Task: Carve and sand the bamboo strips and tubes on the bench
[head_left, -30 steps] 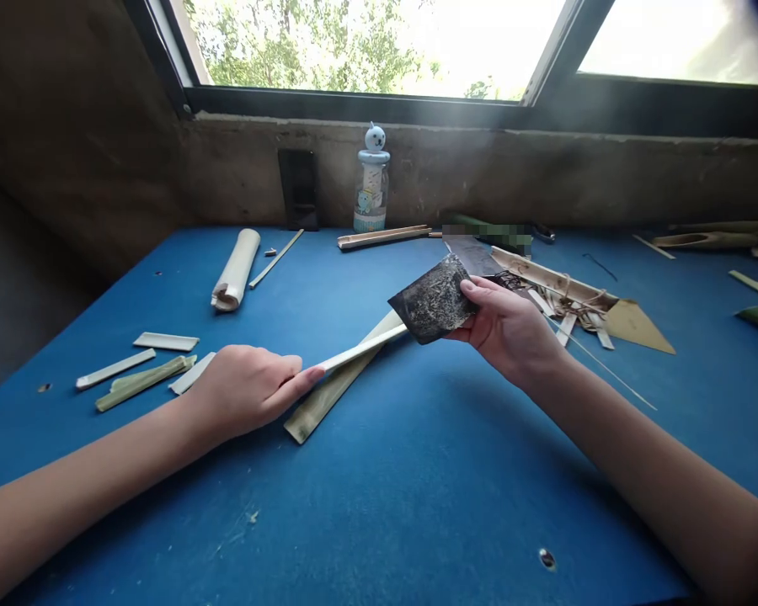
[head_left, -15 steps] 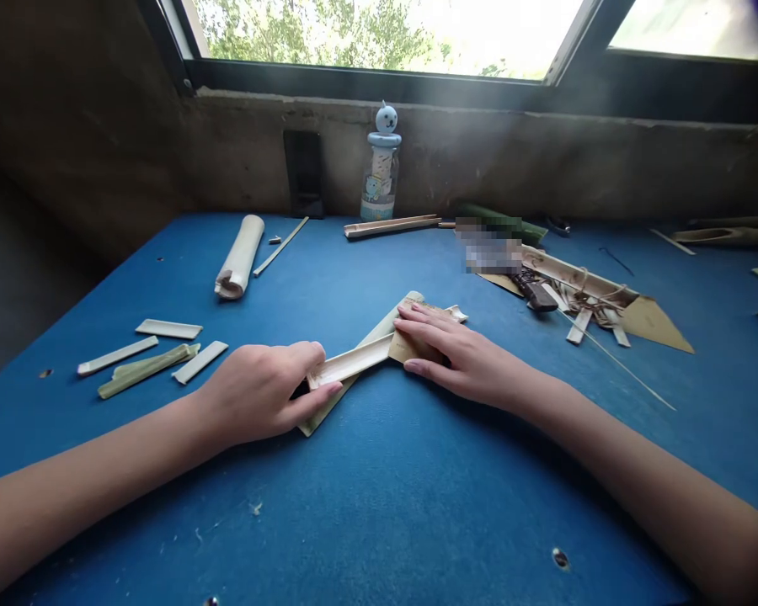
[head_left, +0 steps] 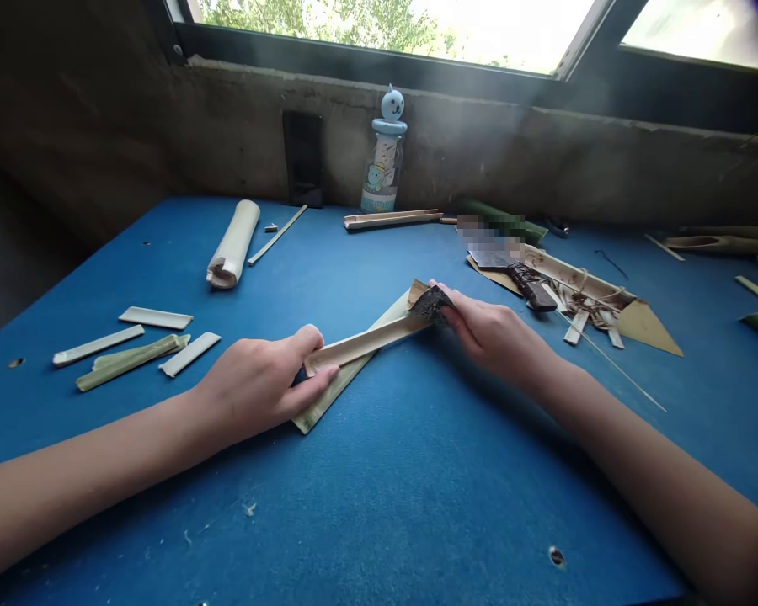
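From the head camera, a pale, flat bamboo strip (head_left: 366,343) lay between the two hands, its long axis rising gently from lower left to upper right. Its lower end was gripped by the left hand (head_left: 258,383), which was closed around it with the thumb along the near edge and the fingers over the far edge. Its upper end ran into a folded sheet of dark, gritty abrasive paper with a tan backing (head_left: 430,305). The right hand (head_left: 496,337) was curled closed and pinched that sheet around the strip, so each hand sat at one end, with the left nearer the lower end and the right nearer the upper end.

Beneath the strip, a wider greenish-tan bamboo slat (head_left: 338,389) lay on the blue painted tabletop (head_left: 379,522) at a steeper slant, and the two seemed to touch. Left of the hands lay short pale bamboo pieces (head_left: 155,317) and a split white bamboo tube (head_left: 233,244). Ahead stood a bottle with a round blue cap (head_left: 384,151). Beyond the right hand, a knife with a dark wrapped handle (head_left: 531,286) lay against a long bamboo trough (head_left: 574,286) holding shavings and twine, though part of the blade was blurred out.
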`<act>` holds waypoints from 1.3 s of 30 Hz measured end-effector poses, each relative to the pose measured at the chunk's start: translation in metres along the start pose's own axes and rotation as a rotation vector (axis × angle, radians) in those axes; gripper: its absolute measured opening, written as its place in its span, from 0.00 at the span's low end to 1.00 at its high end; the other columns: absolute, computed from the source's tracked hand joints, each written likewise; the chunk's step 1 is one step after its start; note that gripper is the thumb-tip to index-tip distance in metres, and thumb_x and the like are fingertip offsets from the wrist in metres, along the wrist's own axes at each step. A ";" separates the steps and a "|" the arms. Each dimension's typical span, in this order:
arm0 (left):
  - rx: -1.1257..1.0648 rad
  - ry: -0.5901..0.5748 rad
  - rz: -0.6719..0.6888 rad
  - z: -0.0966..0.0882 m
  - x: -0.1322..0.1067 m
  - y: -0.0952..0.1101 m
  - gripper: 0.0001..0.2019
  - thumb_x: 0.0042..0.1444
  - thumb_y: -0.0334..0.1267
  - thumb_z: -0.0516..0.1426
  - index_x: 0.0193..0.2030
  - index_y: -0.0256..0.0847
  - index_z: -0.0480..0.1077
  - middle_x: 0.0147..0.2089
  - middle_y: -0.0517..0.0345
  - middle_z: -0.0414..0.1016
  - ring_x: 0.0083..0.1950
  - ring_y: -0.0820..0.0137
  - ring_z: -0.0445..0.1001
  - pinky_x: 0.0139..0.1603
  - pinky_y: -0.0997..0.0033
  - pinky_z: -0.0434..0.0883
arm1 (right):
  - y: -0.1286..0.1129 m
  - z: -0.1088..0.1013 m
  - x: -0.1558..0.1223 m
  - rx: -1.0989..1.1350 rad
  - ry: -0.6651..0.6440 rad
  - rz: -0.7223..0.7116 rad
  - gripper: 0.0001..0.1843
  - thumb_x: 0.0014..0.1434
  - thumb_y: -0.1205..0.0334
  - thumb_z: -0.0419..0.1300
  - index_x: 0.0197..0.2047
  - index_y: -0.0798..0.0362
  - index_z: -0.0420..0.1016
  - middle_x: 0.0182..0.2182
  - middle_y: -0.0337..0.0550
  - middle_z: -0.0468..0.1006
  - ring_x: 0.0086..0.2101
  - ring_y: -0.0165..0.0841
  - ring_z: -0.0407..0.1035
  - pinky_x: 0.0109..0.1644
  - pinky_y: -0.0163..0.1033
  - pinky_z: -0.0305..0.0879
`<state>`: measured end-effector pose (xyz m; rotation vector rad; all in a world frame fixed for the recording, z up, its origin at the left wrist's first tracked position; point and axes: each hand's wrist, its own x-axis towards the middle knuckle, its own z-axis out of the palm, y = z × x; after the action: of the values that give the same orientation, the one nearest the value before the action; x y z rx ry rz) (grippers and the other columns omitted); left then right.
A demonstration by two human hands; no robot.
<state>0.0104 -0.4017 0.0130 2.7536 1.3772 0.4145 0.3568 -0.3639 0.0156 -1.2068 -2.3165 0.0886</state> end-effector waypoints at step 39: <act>-0.194 -0.055 -0.091 -0.003 0.007 0.001 0.24 0.71 0.54 0.45 0.26 0.45 0.63 0.18 0.62 0.60 0.20 0.69 0.54 0.28 0.64 0.44 | -0.025 0.029 0.010 0.331 -0.180 -0.183 0.26 0.78 0.67 0.49 0.73 0.48 0.72 0.73 0.44 0.69 0.74 0.37 0.58 0.80 0.52 0.55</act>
<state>0.0149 -0.3972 0.0175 2.5190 1.3648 0.4385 0.3195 -0.3658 0.0026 -0.8489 -2.4315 0.5131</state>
